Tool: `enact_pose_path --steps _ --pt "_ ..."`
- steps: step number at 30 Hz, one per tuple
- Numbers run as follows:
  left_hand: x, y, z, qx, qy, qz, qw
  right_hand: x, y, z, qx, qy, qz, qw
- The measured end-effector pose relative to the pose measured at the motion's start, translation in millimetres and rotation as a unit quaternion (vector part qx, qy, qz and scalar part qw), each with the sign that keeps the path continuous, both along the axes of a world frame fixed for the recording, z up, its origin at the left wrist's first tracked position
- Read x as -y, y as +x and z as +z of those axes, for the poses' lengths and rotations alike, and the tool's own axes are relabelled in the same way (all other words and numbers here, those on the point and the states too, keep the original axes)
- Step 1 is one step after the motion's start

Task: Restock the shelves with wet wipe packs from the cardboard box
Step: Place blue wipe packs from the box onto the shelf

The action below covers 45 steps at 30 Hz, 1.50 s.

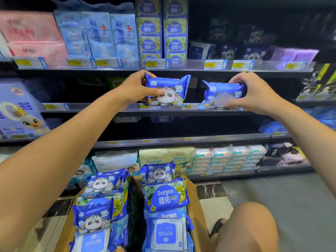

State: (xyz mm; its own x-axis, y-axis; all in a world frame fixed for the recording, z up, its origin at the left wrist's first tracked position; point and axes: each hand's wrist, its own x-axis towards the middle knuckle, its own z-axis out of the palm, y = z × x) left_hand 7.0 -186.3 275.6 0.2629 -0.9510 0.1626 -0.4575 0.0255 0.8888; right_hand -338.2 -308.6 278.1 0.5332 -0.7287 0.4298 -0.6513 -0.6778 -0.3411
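My left hand (138, 88) grips a blue panda wet wipe pack (170, 91) by its left end, upright at the front edge of the second shelf (91, 107). My right hand (254, 91) grips a second blue panda pack (221, 96) by its right end, at the same shelf edge. Both arms are stretched forward. Below, the open cardboard box (193, 195) holds several blue wet wipe packs, among them panda packs (157, 173) and a Deeyeo pack (165, 195).
The top shelf (181, 69) carries pink, pale blue and Deeyeo packs with yellow price tags. A rabbit-print box (20, 110) stands at the left. Lower shelves hold stacked wipe packs (227, 159). My knee (249, 226) and sandal (217, 227) are beside the box on the floor.
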Motion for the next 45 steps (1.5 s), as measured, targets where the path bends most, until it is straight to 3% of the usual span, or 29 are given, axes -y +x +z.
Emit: enact_pose_path --steps 36,45 --pt "148 -80 29 0.004 -0.027 -0.066 0.997 130 -82 46 -0.009 -0.040 -0.070 0.997" --pt "175 -77 23 0.010 -0.029 -0.057 0.998 174 -86 88 -0.022 -0.117 -0.086 0.989"
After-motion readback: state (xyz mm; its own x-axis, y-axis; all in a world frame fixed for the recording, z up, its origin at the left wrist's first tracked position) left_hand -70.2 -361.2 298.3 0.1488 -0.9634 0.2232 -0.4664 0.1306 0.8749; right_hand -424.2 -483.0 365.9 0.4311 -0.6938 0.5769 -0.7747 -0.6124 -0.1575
